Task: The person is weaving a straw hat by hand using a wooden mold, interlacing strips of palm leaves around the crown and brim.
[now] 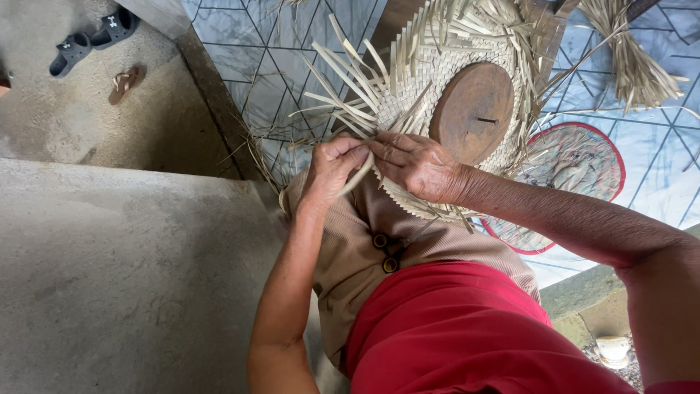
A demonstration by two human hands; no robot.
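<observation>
Nearest the camera were our red shirt point(467, 335) and tan trousers point(350, 248), and over the knee lay the half-woven straw hat point(430, 95) with a round wooden block point(474, 109) set in its crown. We judged the work to be at the brim stage: the centre was already tightly plaited, while loose pale strips point(343, 80) fanned out, unwoven, from the far and left edges.

Our left hand point(332, 168) was curled at the brim's near edge, its grip pinching a single flat strip point(359, 175) between thumb and fingers. Our right hand point(419, 168) lay knuckles-up just beside it, touching the woven edge, fingers pressed down on the plait; whether it also pinched a strand we could not tell. Both forearms came in from below, the left bent steeply at the elbow, the right reaching across from the side.

Our guess was that the next move called for bending the held strip over its neighbour and tucking it under, keeping tension even so the edge stayed flat.

Beyond lay a patterned mat point(240, 58), a red-rimmed fan point(576, 160), a straw bundle point(634, 66) and sandals point(95, 40) on concrete.
</observation>
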